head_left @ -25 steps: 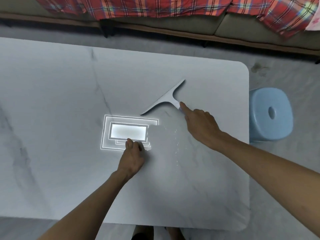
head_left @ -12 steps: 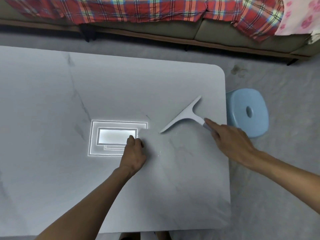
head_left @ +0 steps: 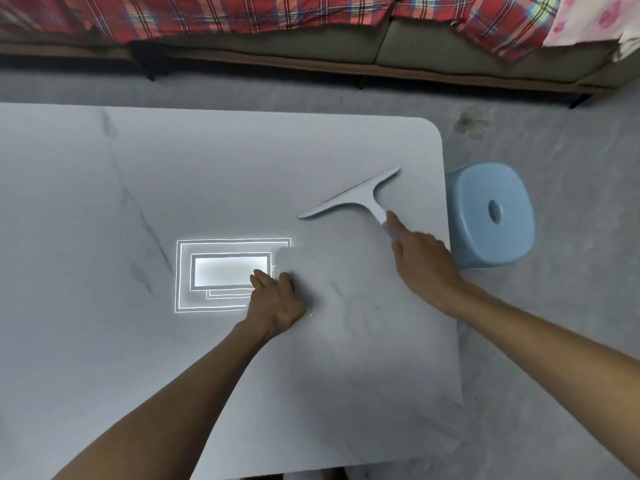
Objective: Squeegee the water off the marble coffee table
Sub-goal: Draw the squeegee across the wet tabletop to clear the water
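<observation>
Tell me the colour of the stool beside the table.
The round-cornered plastic stool is light blue; head view.

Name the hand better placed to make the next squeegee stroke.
Right. The right hand holds the squeegee by its handle, blade on the marble table. The left hand rests on the table apart from the squeegee, holding nothing visible.

- squeegee point(head_left: 360, 197): small, white, T-shaped, sitting on the tabletop close to the right edge, blade running diagonally with its far tip aimed at the rounded corner, handle end tucked in the right hand point(head_left: 422, 265), index finger laid along it
- marble coffee table point(head_left: 242, 168): pale grey glossy top, a few dark veins, rounded far-right corner
- water point(head_left: 346, 306): barely shows, just a faint smeary sheen right of centre
</observation>
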Available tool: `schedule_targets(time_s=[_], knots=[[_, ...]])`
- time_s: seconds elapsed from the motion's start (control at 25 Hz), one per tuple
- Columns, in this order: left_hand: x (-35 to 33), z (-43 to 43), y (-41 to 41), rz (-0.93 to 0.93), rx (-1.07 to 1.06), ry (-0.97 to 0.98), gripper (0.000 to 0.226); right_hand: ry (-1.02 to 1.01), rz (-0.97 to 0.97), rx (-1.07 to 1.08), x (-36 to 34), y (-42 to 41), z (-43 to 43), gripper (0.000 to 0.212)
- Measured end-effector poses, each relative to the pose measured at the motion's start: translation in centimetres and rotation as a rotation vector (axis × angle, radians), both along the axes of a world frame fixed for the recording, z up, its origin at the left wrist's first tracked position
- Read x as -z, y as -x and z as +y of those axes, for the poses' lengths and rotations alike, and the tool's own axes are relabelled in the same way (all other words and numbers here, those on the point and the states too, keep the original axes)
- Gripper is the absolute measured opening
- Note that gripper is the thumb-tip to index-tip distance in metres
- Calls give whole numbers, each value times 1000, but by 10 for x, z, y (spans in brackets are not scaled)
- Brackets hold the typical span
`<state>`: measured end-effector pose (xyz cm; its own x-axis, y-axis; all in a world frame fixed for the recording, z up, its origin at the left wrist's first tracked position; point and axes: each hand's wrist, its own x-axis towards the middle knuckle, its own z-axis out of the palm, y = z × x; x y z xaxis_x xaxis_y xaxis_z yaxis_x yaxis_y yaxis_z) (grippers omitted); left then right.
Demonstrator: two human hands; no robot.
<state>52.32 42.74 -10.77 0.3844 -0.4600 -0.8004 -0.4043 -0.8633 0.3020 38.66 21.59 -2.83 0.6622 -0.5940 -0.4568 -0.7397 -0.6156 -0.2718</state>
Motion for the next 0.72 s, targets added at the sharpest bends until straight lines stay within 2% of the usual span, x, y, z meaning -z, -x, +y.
schedule_targets(time_s=[0.12,0.2,0.32,0.44,0.56,0.72], knots=[[-5,-3,-5,32,-53,-17,52,-8,122,-84,-22,75,36,58],[-7,-6,-5,34,-67,-10,53,-4,144,-88,-34,96,38,57],[-8,-9,-3,36,-82,-19,52,93,40,-60,-33,56,-10,50],[-5,-7,-2,15,-72,-12,50,137,-51,101,-18,-21,-74,38],[-2,-7,-2,0,-74,-14,50,102,-11,266,-3,-54,-106,28],[-1,-7,0,-21,-39,-11,53,63,106,237,5,-10,-59,51]])
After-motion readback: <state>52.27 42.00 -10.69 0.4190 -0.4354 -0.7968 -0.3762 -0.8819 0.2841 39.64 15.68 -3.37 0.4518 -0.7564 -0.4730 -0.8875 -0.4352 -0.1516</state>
